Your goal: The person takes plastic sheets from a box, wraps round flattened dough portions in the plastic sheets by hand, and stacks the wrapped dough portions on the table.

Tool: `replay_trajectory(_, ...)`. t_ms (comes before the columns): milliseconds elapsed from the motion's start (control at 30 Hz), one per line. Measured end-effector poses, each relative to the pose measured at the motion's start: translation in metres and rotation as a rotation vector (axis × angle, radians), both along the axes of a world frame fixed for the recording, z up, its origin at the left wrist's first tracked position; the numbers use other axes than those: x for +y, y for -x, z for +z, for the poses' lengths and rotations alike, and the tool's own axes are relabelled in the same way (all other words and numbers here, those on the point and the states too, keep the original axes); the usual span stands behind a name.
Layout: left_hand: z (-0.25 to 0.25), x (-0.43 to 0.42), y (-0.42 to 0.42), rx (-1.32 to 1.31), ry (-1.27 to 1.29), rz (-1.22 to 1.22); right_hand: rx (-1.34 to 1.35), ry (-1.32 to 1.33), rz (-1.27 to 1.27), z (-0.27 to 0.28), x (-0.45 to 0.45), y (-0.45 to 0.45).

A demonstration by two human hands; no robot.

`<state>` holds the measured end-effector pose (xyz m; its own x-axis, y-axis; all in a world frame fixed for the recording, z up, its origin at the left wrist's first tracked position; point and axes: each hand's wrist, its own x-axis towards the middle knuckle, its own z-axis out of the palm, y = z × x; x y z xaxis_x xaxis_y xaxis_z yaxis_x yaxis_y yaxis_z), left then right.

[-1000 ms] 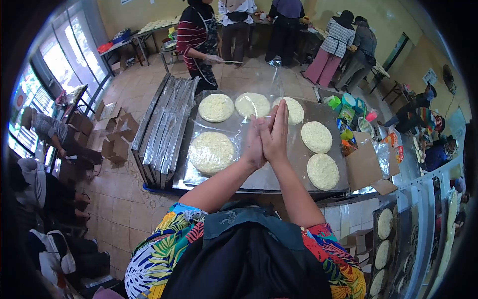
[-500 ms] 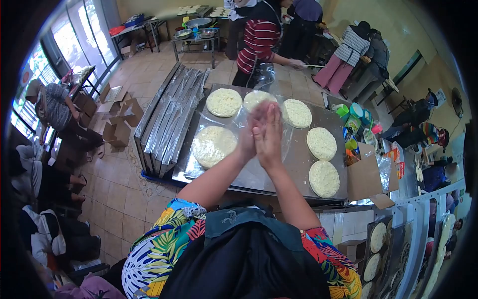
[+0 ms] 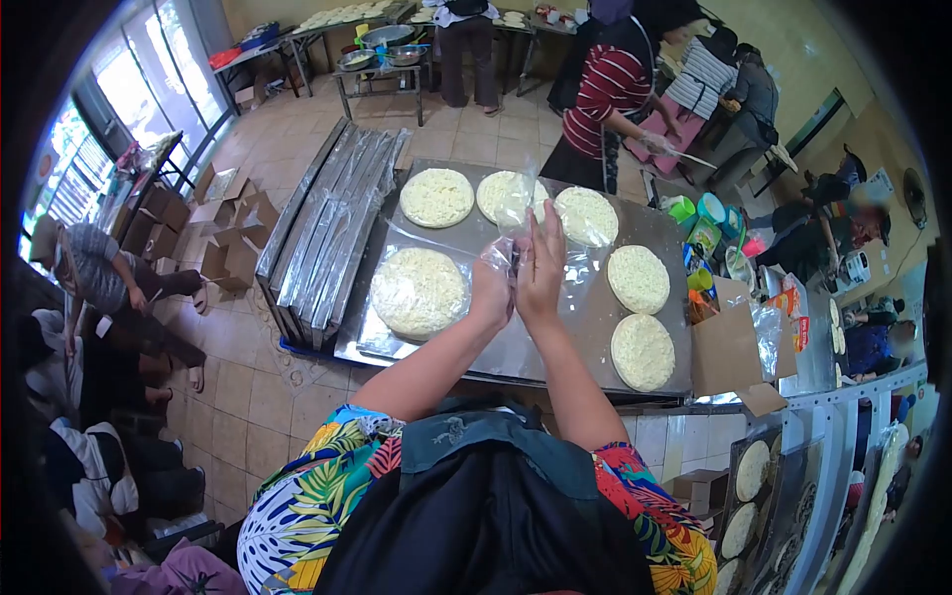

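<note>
My left hand (image 3: 495, 280) has its fingers curled around crumpled clear plastic film (image 3: 516, 260). Pressed against it, my right hand (image 3: 541, 266) is flat with fingers stretched upward. Both are over the middle of a metal table (image 3: 585, 342). Several round pale flat doughs lie around them: a large one (image 3: 420, 293) at the left, one (image 3: 436, 197) at the back left, one (image 3: 511, 198) just beyond my hands partly under film, one (image 3: 586, 216) at the back right, and two at the right, the upper (image 3: 638, 280) and the lower (image 3: 643, 353).
Film-wrapped metal trays (image 3: 332, 233) stand along the table's left side. A co-worker in a striped top (image 3: 607, 84) holds a thin stick beyond the table. A cardboard box (image 3: 724, 342) and colourful containers (image 3: 709, 208) are at the right, near a rack with doughs (image 3: 751, 471).
The co-worker in the striped top has moved to the right. My left hand's fingers have curled round the film, while my right hand stays upright beside them.
</note>
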<state>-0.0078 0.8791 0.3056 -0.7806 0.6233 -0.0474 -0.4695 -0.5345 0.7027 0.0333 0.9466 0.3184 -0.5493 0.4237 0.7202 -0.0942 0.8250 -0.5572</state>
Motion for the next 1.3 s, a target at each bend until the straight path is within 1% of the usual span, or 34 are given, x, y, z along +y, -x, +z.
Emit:
replay_trajectory(67, -0.008, 0.000, 0.010, 0.004, -0.004, 0.032, -0.001, -0.005, -0.006, -0.003, -0.003, 0.000)
replay_trajectory(133, -0.031, 0.001, 0.032, -0.045, -0.198, 0.076, 0.099, 0.224, 0.033, 0.000, 0.000, -0.002)
replay_trajectory(167, -0.039, -0.002, 0.042, -0.064, -0.160, 0.055, 0.100, 0.224, 0.040, 0.002, 0.002, -0.003)
replay_trajectory(200, -0.029, -0.005, 0.039, -0.061, -0.159, 0.060, 0.090, 0.251, 0.045, 0.009, 0.002, -0.005)
replay_trajectory(267, 0.003, -0.014, 0.021, 0.050, -0.218, -0.106, 0.078, 0.283, 0.053, 0.005, -0.002, 0.003)
replay_trajectory(300, 0.004, -0.012, 0.016, 0.171, -0.248, -0.208, 0.117, 0.243, 0.125, -0.004, -0.009, 0.015)
replay_trajectory(333, 0.006, -0.010, 0.011, 0.172, -0.245, -0.208, 0.157, 0.202, 0.195, -0.011, -0.012, 0.022)
replay_trajectory(367, 0.008, -0.008, 0.005, 0.166, -0.222, -0.201, -0.025, 0.114, 0.137, -0.016, -0.007, 0.020)
replay_trajectory(400, 0.010, -0.007, 0.003, 0.163, -0.205, -0.192, -0.020, 0.110, 0.139, -0.017, -0.002, 0.021)
replay_trajectory(433, 0.010, -0.013, 0.000, 0.077, -0.087, -0.269, -0.020, 0.147, 0.159, -0.018, 0.003, 0.024)
replay_trajectory(467, 0.009, -0.015, -0.005, 0.080, -0.087, -0.267, -0.022, 0.187, 0.179, -0.020, 0.007, 0.025)
replay_trajectory(500, 0.005, -0.015, -0.010, 0.128, -0.034, -0.304, 0.046, 0.356, 0.330, -0.021, 0.013, 0.028)
replay_trajectory(533, 0.000, -0.015, -0.015, 0.172, 0.020, -0.343, 0.043, 0.362, 0.328, -0.026, 0.013, 0.029)
replay_trajectory(567, -0.007, -0.012, -0.018, 0.142, 0.054, -0.282, 0.047, 0.407, 0.327, -0.031, 0.012, 0.029)
replay_trajectory(600, -0.006, -0.014, -0.014, 0.146, 0.051, -0.285, 0.058, 0.444, 0.325, -0.031, 0.013, 0.031)
replay_trajectory(633, -0.002, -0.017, -0.004, 0.105, 0.011, -0.258, 0.065, 0.436, 0.323, -0.027, 0.003, 0.033)
replay_trajectory(667, 0.001, -0.020, 0.006, 0.060, -0.025, -0.232, -0.021, 0.256, 0.207, -0.029, -0.017, 0.032)
replay_trajectory(700, 0.007, -0.019, 0.018, -0.101, -0.203, -0.207, -0.111, 0.083, 0.088, -0.029, -0.034, 0.026)
replay_trajectory(733, 0.016, -0.022, 0.016, -0.103, -0.200, -0.212, -0.112, 0.086, 0.082, -0.025, -0.041, 0.018)
replay_trajectory(800, 0.034, -0.023, 0.014, 0.263, 0.057, -0.032, -0.099, 0.113, 0.219, -0.013, -0.045, 0.012)
replay_trajectory(833, 0.019, -0.021, 0.025, 0.212, -0.121, -0.157, -0.009, 0.178, 0.223, -0.019, -0.042, 0.020)
replay_trajectory(867, 0.000, -0.016, 0.027, 0.210, -0.124, -0.156, -0.012, 0.175, 0.224, -0.025, -0.032, 0.026)
replay_trajectory(933, 0.008, -0.020, 0.007, -0.194, -0.080, -0.265, -0.036, 0.162, 0.185, -0.023, -0.011, 0.032)
replay_trajectory(967, 0.016, -0.021, 0.000, -0.241, -0.052, -0.249, -0.147, 0.247, 0.206, -0.019, -0.003, 0.033)
replay_trajectory(1000, 0.015, -0.020, 0.002, -0.237, -0.051, -0.254, -0.142, 0.247, 0.202, -0.014, -0.004, 0.033)
replay_trajectory(1067, 0.011, -0.014, 0.010, 0.023, -0.026, -0.123, -0.067, 0.125, 0.153, -0.005, -0.007, 0.032)
replay_trajectory(1100, 0.008, -0.016, 0.025, 0.112, -0.102, -0.169, -0.164, 0.001, 0.102, 0.005, -0.007, 0.028)
replay_trajectory(1133, 0.025, -0.019, 0.032, 0.208, -0.154, -0.034, -0.170, -0.001, 0.105, 0.009, -0.007, 0.027)
replay_trajectory(1167, 0.015, -0.024, 0.058, 0.176, -0.113, 0.029, -0.234, -0.163, 0.048, 0.011, -0.007, 0.026)
replay_trajectory(1200, 0.035, -0.035, 0.071, 0.259, -0.009, 0.063, -0.294, -0.323, -0.006, 0.014, -0.009, 0.026)
replay_trajectory(1233, 0.046, -0.042, 0.085, 0.324, 0.024, 0.011, -0.325, -0.364, 0.003, 0.023, -0.014, 0.022)
replay_trajectory(1267, 0.053, -0.048, 0.093, 0.389, 0.059, -0.043, -0.327, -0.358, 0.011, 0.021, -0.016, 0.019)
replay_trajectory(1300, 0.061, -0.054, 0.095, 0.388, 0.066, -0.039, -0.350, -0.417, 0.017, 0.020, -0.017, 0.017)
